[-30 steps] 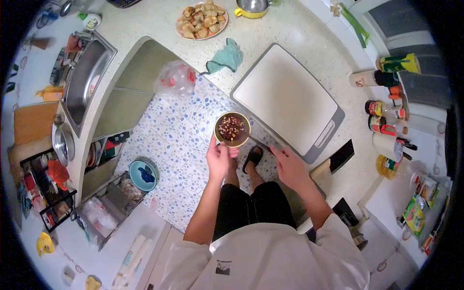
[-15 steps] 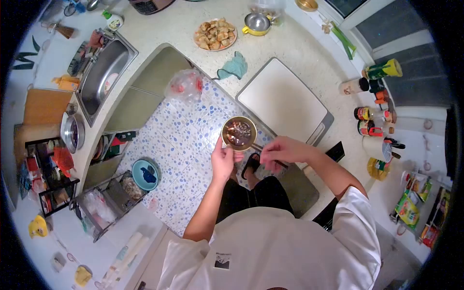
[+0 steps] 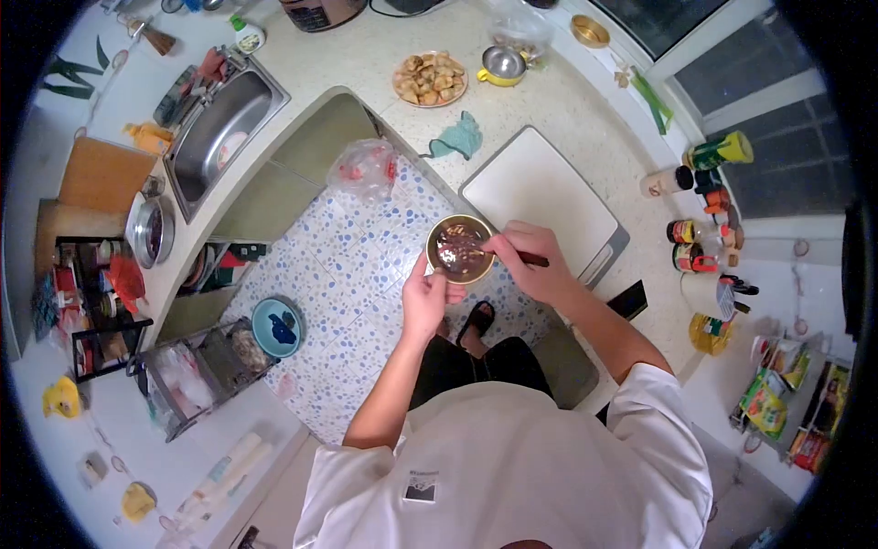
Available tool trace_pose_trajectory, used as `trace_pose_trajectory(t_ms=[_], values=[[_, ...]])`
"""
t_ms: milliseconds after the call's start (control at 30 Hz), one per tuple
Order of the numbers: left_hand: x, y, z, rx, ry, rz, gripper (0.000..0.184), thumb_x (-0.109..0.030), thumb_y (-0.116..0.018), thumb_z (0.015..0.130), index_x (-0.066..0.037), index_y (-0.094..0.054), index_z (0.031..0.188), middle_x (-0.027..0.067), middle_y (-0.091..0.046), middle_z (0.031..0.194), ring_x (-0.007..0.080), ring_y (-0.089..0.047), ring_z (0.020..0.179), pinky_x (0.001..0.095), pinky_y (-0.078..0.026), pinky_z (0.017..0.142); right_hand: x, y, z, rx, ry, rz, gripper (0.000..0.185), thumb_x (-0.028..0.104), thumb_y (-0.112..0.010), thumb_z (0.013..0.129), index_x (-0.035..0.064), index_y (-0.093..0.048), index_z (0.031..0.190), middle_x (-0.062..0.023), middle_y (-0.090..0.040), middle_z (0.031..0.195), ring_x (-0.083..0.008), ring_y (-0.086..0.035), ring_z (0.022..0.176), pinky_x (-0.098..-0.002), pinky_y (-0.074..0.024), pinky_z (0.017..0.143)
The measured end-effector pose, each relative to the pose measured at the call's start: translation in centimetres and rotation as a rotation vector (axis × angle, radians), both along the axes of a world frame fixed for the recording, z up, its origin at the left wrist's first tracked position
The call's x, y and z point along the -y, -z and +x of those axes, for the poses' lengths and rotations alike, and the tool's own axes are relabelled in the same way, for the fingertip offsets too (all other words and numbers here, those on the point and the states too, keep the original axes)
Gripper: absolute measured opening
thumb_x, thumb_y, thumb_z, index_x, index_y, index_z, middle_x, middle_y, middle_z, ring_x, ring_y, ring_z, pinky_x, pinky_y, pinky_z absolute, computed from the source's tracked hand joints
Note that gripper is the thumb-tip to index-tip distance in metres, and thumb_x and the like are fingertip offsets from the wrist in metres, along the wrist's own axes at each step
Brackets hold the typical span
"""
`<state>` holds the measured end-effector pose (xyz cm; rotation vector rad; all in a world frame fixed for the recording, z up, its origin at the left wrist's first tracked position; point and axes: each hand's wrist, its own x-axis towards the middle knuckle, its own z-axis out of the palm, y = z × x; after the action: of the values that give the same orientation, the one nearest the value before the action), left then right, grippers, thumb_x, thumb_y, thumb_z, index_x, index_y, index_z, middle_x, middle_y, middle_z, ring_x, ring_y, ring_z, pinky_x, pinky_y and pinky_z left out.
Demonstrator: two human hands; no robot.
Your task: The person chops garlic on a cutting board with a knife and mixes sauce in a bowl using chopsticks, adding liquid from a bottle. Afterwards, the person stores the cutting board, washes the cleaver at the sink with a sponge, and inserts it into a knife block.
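Note:
A small gold-rimmed bowl (image 3: 460, 249) of dark sauce with pale bits is held over the floor, beside the counter edge. My left hand (image 3: 428, 297) is wrapped round its lower left side. Closed round a dark-handled utensil (image 3: 533, 260), my right hand (image 3: 529, 261) is at the bowl's right rim. The utensil's far end is in the sauce and hard to make out. Right of the bowl, a white cutting board (image 3: 544, 197) with a grey border lies on the counter.
A plate (image 3: 398, 84) of browned dumplings, a yellow-handled metal cup (image 3: 503, 66) and a teal cloth (image 3: 457, 137) are on the counter (image 3: 366, 55). A cleaver (image 3: 628, 300) lies near my right forearm. Bottles (image 3: 684, 231) line the right; the sink (image 3: 224, 133) is left.
My right hand has shifted from beyond the bowl's right side to its rim, now gripping the utensil nearer the bowl. The view has shifted, showing more of the counter's back.

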<state>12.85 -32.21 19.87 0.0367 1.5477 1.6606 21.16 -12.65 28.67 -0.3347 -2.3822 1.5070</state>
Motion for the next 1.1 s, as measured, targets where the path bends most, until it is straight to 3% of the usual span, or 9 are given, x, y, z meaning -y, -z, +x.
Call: trace_pose_trajectory(t_ms=[100, 300, 400, 500, 600, 800, 900, 1000, 1100], values=[[0.4, -0.6, -0.2, -0.008, -0.028, 0.007, 0.053, -0.002, -0.039, 0.104, -0.002, -0.030, 0.156, 0.0173, -0.071, 0.084, 0.0235, -0.074, 0.070, 0.0323, -0.063, 0.064, 0.0, -2.5, 1.0, 0.071, 0.006, 0.130, 0.016, 0.004, -0.063, 0.096, -0.0023, -0.068, 0.082, -0.0083, -0.053, 0.065, -0.0160, -0.048, 0.055, -0.0302, -0.0361, 0.051], [1.8, -1.3, -0.6, -0.012, -0.044, 0.003, 0.051, -0.003, -0.038, 0.105, -0.001, -0.032, 0.156, 0.0178, -0.072, 0.082, 0.0235, -0.073, 0.068, 0.0319, -0.062, 0.063, 0.2, -0.4, 1.0, -0.083, -0.170, -0.019, 0.018, 0.006, -0.065, 0.095, -0.0014, -0.068, 0.080, -0.0062, -0.051, 0.063, -0.0148, -0.046, 0.051, -0.0317, -0.0341, 0.047], [2.5, -1.9, -0.6, -0.011, -0.045, -0.032, 0.050, -0.004, -0.039, 0.106, -0.001, -0.032, 0.155, 0.0178, -0.072, 0.082, 0.0235, -0.074, 0.067, 0.0318, -0.062, 0.062, 1.0, -1.7, 0.8, -0.115, -0.061, 0.085, 0.019, 0.005, -0.066, 0.094, -0.0024, -0.065, 0.077, -0.0072, -0.050, 0.062, -0.0161, -0.047, 0.052, -0.0328, -0.0351, 0.048], [3.1, -1.8, -0.7, -0.024, -0.076, -0.037, 0.048, -0.005, -0.039, 0.107, -0.002, -0.035, 0.154, 0.0172, -0.072, 0.081, 0.0242, -0.074, 0.066, 0.0334, -0.063, 0.061, 0.2, -2.7, 1.4, 0.020, -0.129, 0.013, 0.021, 0.006, -0.067, 0.094, -0.0032, -0.063, 0.076, -0.0087, -0.052, 0.063, -0.0185, -0.049, 0.054, -0.0343, -0.0379, 0.049], [3.1, -2.2, -0.7, -0.006, -0.078, -0.027, 0.048, -0.005, -0.039, 0.107, -0.002, -0.035, 0.154, 0.0167, -0.073, 0.080, 0.0239, -0.074, 0.066, 0.0330, -0.063, 0.060, 1.3, -1.5, 1.1, -0.091, -0.146, 0.094, 0.019, 0.005, -0.066, 0.094, -0.0025, -0.064, 0.077, -0.0094, -0.057, 0.066, -0.0211, -0.052, 0.055, -0.0348, -0.0410, 0.050], [3.1, -2.5, -0.8, -0.011, -0.055, -0.037, 0.048, -0.004, -0.038, 0.106, -0.003, -0.036, 0.154, 0.0162, -0.072, 0.080, 0.0233, -0.073, 0.065, 0.0324, -0.063, 0.059, 0.7, -2.3, 1.8, -0.057, -0.158, 0.000, 0.014, 0.005, -0.066, 0.093, -0.0011, -0.070, 0.082, -0.0112, -0.064, 0.072, -0.0239, -0.057, 0.059, -0.0358, -0.0447, 0.052], [2.7, -2.8, -0.7, -0.011, -0.042, -0.033, 0.048, -0.004, -0.038, 0.106, -0.003, -0.035, 0.154, 0.0164, -0.072, 0.080, 0.0233, -0.073, 0.065, 0.0322, -0.063, 0.060, 1.1, -3.2, 2.5, -0.024, -0.019, 0.163, 0.013, 0.005, -0.065, 0.093, -0.0004, -0.071, 0.083, -0.0112, -0.064, 0.072, -0.0243, -0.058, 0.058, -0.0363, -0.0452, 0.053], [2.4, -2.7, -0.5, -0.016, -0.038, -0.008, 0.048, -0.003, -0.038, 0.106, -0.002, -0.036, 0.153, 0.0169, -0.072, 0.080, 0.0236, -0.073, 0.066, 0.0323, -0.063, 0.060, 0.7, -3.4, 2.5, -0.089, -0.064, -0.032, 0.018, 0.000, -0.060, 0.094, -0.0025, -0.069, 0.078, -0.0076, -0.054, 0.061, -0.0169, -0.049, 0.055, -0.0304, -0.0371, 0.051], [1.8, -2.9, -0.4, -0.012, -0.013, -0.023, 0.047, -0.003, -0.038, 0.106, -0.002, -0.036, 0.153, 0.0173, -0.072, 0.081, 0.0238, -0.073, 0.066, 0.0323, -0.062, 0.060, 1.0, -4.3, 2.7, 0.001, -0.026, 0.142, 0.018, -0.001, -0.060, 0.094, -0.0027, -0.069, 0.078, -0.0078, -0.054, 0.061, -0.0174, -0.050, 0.055, -0.0308, -0.0371, 0.052]])
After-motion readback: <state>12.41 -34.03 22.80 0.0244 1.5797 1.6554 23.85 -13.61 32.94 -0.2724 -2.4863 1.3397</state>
